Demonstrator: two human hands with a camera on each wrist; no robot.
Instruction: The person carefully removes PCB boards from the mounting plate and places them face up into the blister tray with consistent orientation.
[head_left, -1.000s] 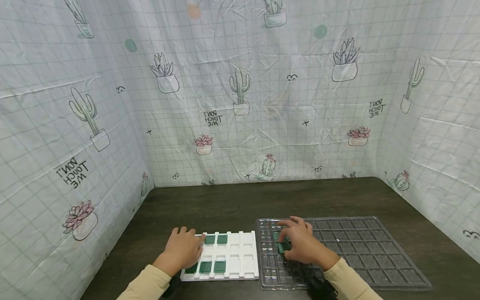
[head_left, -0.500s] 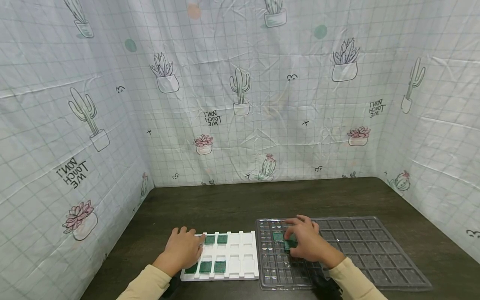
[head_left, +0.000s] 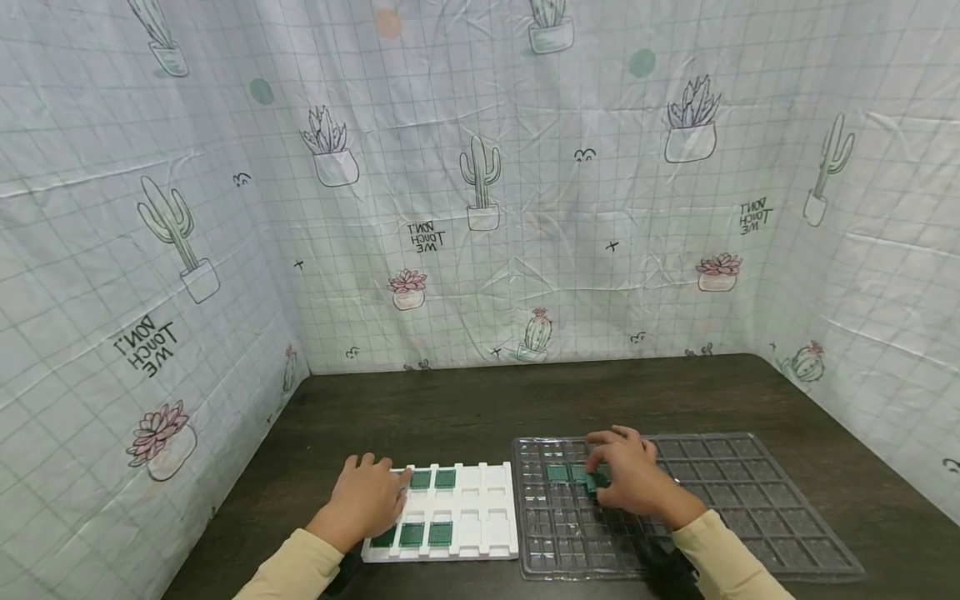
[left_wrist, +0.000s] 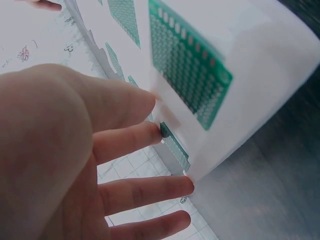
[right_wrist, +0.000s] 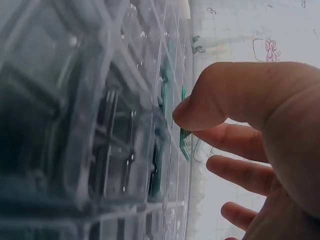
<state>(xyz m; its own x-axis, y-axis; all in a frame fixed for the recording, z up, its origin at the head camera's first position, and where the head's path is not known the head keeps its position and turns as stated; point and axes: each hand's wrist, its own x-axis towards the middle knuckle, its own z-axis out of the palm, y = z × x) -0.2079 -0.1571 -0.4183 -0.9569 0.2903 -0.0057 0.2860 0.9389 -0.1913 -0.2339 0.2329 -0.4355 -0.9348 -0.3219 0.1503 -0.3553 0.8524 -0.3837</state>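
My right hand (head_left: 633, 475) is over the clear plastic tray (head_left: 750, 508), pinching a small green perfboard (head_left: 597, 481) between thumb and fingertips. The right wrist view shows this perfboard (right_wrist: 185, 146) edge-on at the thumb tip, with the other fingers loosely spread. Two more green perfboards (head_left: 557, 472) lie in tray pockets just left of it. My left hand (head_left: 363, 497) rests on the left end of a white slotted tray (head_left: 470, 500). Its fingers look fairly straight at the edge in the left wrist view, beside a perfboard (left_wrist: 187, 62). The hand partly hides the leftmost slots.
Several green perfboards (head_left: 440, 533) sit in the white tray's left slots, in two rows; slots at its right end are bare. Both trays stand side by side on a dark wooden table (head_left: 450, 408). A patterned cloth (head_left: 480, 267) encloses the back and sides.
My right hand has moved to the right and slightly away over the clear tray, carrying the pinched perfboard. A second perfboard beside it has come into view. The left hand stays put.
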